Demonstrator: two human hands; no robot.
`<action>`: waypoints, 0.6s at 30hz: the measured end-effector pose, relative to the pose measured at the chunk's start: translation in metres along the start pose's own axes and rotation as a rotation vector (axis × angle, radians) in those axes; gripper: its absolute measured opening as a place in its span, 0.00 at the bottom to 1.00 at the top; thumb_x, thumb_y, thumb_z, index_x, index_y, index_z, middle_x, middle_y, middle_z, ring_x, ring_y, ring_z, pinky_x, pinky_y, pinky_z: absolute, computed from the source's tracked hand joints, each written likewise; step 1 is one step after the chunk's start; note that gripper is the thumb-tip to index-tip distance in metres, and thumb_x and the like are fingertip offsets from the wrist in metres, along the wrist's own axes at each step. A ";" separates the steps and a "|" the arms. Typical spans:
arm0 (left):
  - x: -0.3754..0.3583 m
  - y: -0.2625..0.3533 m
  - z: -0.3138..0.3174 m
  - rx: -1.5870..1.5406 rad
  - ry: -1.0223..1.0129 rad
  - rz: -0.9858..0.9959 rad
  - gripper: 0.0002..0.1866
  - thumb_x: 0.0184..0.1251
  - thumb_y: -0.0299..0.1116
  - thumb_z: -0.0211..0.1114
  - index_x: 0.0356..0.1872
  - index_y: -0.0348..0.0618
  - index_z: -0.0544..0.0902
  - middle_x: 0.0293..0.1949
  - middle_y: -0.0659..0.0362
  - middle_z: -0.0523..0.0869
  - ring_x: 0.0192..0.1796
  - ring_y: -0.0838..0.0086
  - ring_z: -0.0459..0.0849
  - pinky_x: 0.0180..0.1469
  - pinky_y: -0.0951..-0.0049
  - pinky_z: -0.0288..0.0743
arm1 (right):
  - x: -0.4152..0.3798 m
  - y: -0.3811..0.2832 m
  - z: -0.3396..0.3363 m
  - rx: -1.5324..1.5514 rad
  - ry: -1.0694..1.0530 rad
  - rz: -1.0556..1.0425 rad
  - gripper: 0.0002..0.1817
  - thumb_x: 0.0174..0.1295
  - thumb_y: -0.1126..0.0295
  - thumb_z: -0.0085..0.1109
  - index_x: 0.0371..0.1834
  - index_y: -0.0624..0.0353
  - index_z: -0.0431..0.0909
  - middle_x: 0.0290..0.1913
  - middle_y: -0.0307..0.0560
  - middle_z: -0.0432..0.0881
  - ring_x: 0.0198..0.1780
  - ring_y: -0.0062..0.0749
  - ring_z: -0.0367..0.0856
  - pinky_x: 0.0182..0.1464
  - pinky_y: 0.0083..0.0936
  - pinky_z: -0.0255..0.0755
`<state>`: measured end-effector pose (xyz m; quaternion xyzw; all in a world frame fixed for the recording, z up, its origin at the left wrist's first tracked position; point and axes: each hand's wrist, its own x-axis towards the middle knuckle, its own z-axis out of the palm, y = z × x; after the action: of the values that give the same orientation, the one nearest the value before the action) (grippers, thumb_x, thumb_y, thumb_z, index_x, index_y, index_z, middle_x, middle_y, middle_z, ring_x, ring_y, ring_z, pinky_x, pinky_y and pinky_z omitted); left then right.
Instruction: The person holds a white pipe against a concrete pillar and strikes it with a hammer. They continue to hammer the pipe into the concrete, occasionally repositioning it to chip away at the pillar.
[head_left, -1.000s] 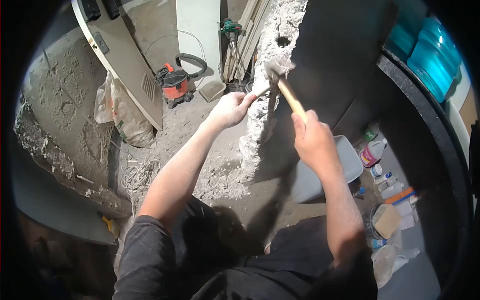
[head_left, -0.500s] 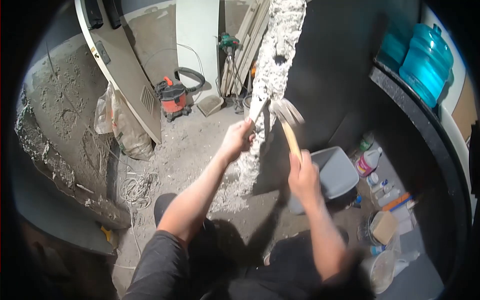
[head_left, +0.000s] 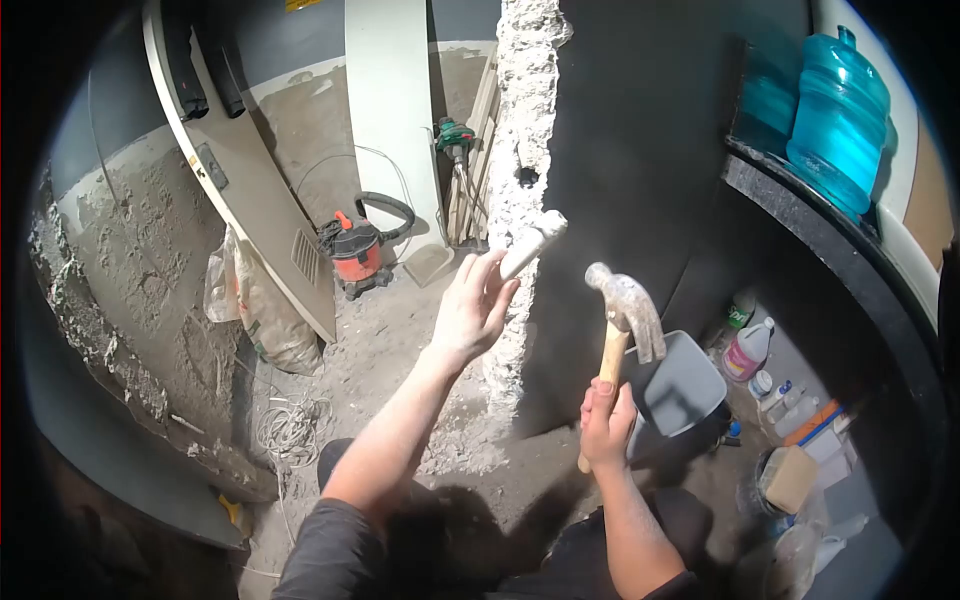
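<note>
My left hand (head_left: 470, 308) has its fingers loosely curled, with the thumb apart, around the lower end of a pale, dusty chisel (head_left: 522, 255). The chisel slants up to the right, its lumpy top overlapping the broken edge of the wall (head_left: 520, 110). In my right hand (head_left: 608, 425) is the wooden handle of a claw hammer (head_left: 626, 305). The hammer stands nearly upright, right of the chisel and apart from it, its claw pointing right. A dark round hole (head_left: 527, 178) shows in the white rough edge above the chisel.
Rubble (head_left: 465, 450) lies at the wall's foot. Right of it stand a grey bin (head_left: 685, 385), several bottles (head_left: 748, 350) and a curved counter (head_left: 800, 210) with a blue water jug (head_left: 840, 125). Leftward are a red shop vacuum (head_left: 357, 255), coiled cable (head_left: 292, 430) and a leaning door (head_left: 255, 180).
The hammer has moved from the chisel down and right, turning more upright. My left hand has loosened its grip, and the view has shifted so the wall edge stands further left.
</note>
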<state>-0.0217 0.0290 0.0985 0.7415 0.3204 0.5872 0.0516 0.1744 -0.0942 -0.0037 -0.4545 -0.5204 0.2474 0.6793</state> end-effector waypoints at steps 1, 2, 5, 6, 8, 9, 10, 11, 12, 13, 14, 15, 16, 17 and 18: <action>0.008 0.012 -0.007 0.166 -0.074 0.021 0.17 0.67 0.34 0.64 0.55 0.46 0.75 0.43 0.50 0.79 0.37 0.57 0.84 0.39 0.60 0.79 | 0.007 -0.008 0.000 -0.006 0.002 -0.004 0.20 0.76 0.52 0.45 0.40 0.61 0.68 0.24 0.37 0.69 0.20 0.15 0.65 0.21 0.14 0.61; 0.016 0.017 -0.012 0.305 -0.163 -0.010 0.20 0.64 0.32 0.64 0.58 0.51 0.74 0.42 0.52 0.76 0.39 0.53 0.83 0.38 0.56 0.79 | 0.015 -0.023 0.002 0.115 0.012 0.001 0.19 0.76 0.54 0.45 0.39 0.62 0.68 0.24 0.37 0.70 0.21 0.17 0.66 0.22 0.16 0.62; 0.032 0.015 -0.019 0.632 -0.236 0.095 0.22 0.65 0.32 0.64 0.60 0.47 0.73 0.41 0.51 0.80 0.40 0.56 0.84 0.39 0.59 0.80 | 0.040 -0.047 0.007 0.294 0.028 -0.021 0.20 0.76 0.52 0.44 0.41 0.62 0.67 0.25 0.38 0.68 0.20 0.19 0.65 0.23 0.16 0.63; 0.031 0.015 -0.018 0.633 -0.243 0.101 0.22 0.65 0.32 0.64 0.60 0.47 0.73 0.41 0.51 0.80 0.40 0.56 0.84 0.39 0.59 0.80 | 0.045 -0.052 0.011 0.377 0.046 -0.077 0.22 0.75 0.49 0.44 0.41 0.62 0.67 0.26 0.40 0.68 0.20 0.19 0.66 0.23 0.16 0.63; 0.030 0.017 -0.016 0.715 -0.319 0.084 0.20 0.65 0.30 0.59 0.58 0.42 0.69 0.35 0.49 0.81 0.37 0.56 0.86 0.37 0.57 0.82 | 0.055 -0.049 0.022 0.484 0.082 -0.201 0.29 0.72 0.41 0.43 0.38 0.62 0.65 0.25 0.42 0.67 0.20 0.22 0.67 0.23 0.18 0.63; 0.031 0.021 -0.017 0.717 -0.320 0.084 0.20 0.65 0.30 0.59 0.58 0.42 0.69 0.35 0.49 0.81 0.37 0.56 0.86 0.37 0.57 0.82 | 0.057 -0.047 0.031 0.501 0.108 -0.271 0.33 0.71 0.37 0.42 0.33 0.63 0.65 0.23 0.42 0.67 0.20 0.24 0.67 0.22 0.19 0.64; 0.035 0.029 -0.019 0.758 -0.366 0.064 0.19 0.65 0.29 0.58 0.56 0.39 0.69 0.34 0.48 0.81 0.37 0.56 0.86 0.36 0.57 0.82 | 0.056 -0.041 0.039 0.488 0.115 -0.307 0.34 0.71 0.35 0.39 0.34 0.62 0.64 0.24 0.43 0.67 0.20 0.24 0.67 0.24 0.21 0.65; 0.038 0.035 -0.022 0.797 -0.413 0.042 0.17 0.66 0.29 0.56 0.54 0.37 0.69 0.34 0.47 0.82 0.37 0.55 0.87 0.34 0.56 0.82 | 0.052 -0.034 0.046 0.473 0.122 -0.343 0.35 0.70 0.33 0.37 0.36 0.61 0.64 0.25 0.44 0.68 0.21 0.24 0.67 0.25 0.23 0.67; 0.039 0.036 -0.023 0.799 -0.410 0.038 0.17 0.66 0.29 0.56 0.54 0.37 0.69 0.34 0.47 0.82 0.37 0.55 0.87 0.34 0.56 0.82 | 0.049 -0.026 0.054 0.433 0.142 -0.359 0.36 0.70 0.32 0.36 0.35 0.61 0.64 0.23 0.44 0.68 0.21 0.25 0.68 0.25 0.24 0.68; 0.042 0.037 -0.024 0.818 -0.418 0.062 0.16 0.65 0.28 0.56 0.53 0.37 0.69 0.32 0.47 0.82 0.34 0.55 0.87 0.33 0.56 0.82 | 0.046 -0.008 0.059 0.453 0.095 -0.345 0.32 0.72 0.37 0.38 0.34 0.60 0.66 0.21 0.42 0.68 0.20 0.24 0.68 0.23 0.22 0.67; 0.043 0.036 -0.024 0.838 -0.431 0.082 0.15 0.64 0.28 0.56 0.51 0.37 0.69 0.31 0.47 0.83 0.32 0.54 0.87 0.31 0.56 0.82 | 0.050 0.009 0.059 0.258 0.057 -0.202 0.30 0.74 0.40 0.39 0.34 0.60 0.67 0.20 0.40 0.68 0.19 0.22 0.67 0.22 0.20 0.65; 0.046 0.032 -0.021 0.835 -0.453 -0.011 0.22 0.69 0.35 0.57 0.62 0.42 0.69 0.31 0.47 0.83 0.32 0.53 0.87 0.30 0.57 0.81 | 0.050 0.019 0.055 0.064 0.017 -0.055 0.27 0.75 0.44 0.40 0.33 0.59 0.68 0.19 0.39 0.68 0.19 0.21 0.67 0.20 0.19 0.64; 0.048 0.037 -0.022 0.858 -0.461 0.010 0.22 0.69 0.34 0.57 0.62 0.42 0.69 0.31 0.46 0.83 0.32 0.52 0.87 0.30 0.57 0.81 | 0.052 0.018 0.052 -0.072 0.085 -0.163 0.24 0.76 0.48 0.41 0.32 0.58 0.70 0.20 0.37 0.68 0.18 0.17 0.66 0.19 0.16 0.62; 0.050 0.041 -0.025 0.878 -0.472 0.036 0.22 0.69 0.34 0.57 0.62 0.41 0.69 0.31 0.45 0.84 0.32 0.52 0.87 0.30 0.57 0.81 | 0.054 0.040 0.043 0.032 0.026 -0.058 0.25 0.76 0.46 0.41 0.34 0.59 0.69 0.20 0.37 0.68 0.18 0.17 0.66 0.19 0.17 0.62; 0.053 0.035 -0.026 0.866 -0.488 0.061 0.22 0.69 0.34 0.57 0.63 0.41 0.69 0.32 0.45 0.84 0.32 0.51 0.87 0.31 0.56 0.81 | 0.053 0.017 0.038 0.163 0.021 0.003 0.25 0.76 0.46 0.41 0.35 0.59 0.68 0.20 0.37 0.67 0.18 0.18 0.66 0.19 0.18 0.62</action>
<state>-0.0250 0.0214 0.1666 0.8196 0.4915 0.2109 -0.2052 0.1593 -0.0295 0.0087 -0.4010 -0.4906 0.2850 0.7192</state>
